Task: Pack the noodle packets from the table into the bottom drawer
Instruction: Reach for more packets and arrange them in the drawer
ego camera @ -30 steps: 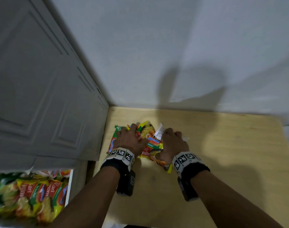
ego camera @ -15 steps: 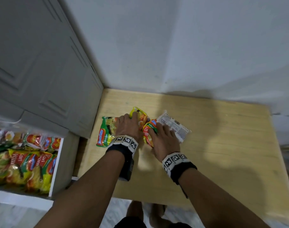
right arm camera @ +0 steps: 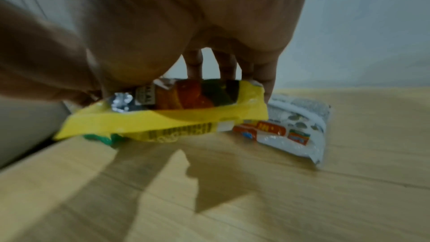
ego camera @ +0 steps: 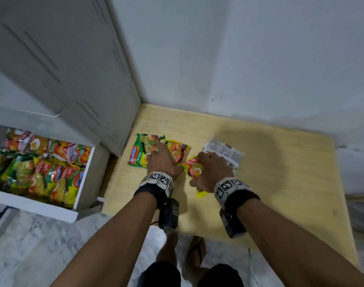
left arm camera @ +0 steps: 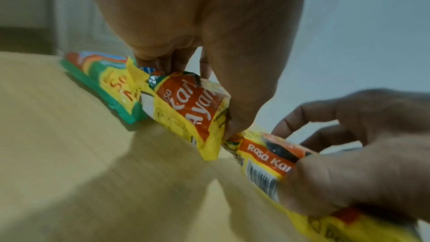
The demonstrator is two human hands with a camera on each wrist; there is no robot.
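Observation:
On the wooden table (ego camera: pixel 280 183) lie a green noodle packet (ego camera: pixel 138 151) and a white one (ego camera: pixel 224 151). My left hand (ego camera: pixel 163 156) grips a yellow "Kari Ayam" packet (left arm camera: pixel 193 109) that overlaps the green packet (left arm camera: pixel 104 84), thumb at its near edge and fingers behind. My right hand (ego camera: pixel 206 164) holds a second yellow packet (right arm camera: pixel 174 117) raised a little off the table, thumb on one side and fingers on the far side, beside the white packet (right arm camera: pixel 298 126). The open bottom drawer (ego camera: pixel 32 206) at the left holds several packets.
A grey cabinet (ego camera: pixel 63 69) stands above the drawer, against the table's left edge. White walls close the back and right. The person's feet (ego camera: pixel 183 251) stand on the marble floor at the table's near edge. Bare wood shows right of the packets.
The hands have moved apart, spreading the pile. The right hand's yellow packet has come off the white packet, and the green one now lies uncovered. The head view has drawn back, showing more drawer.

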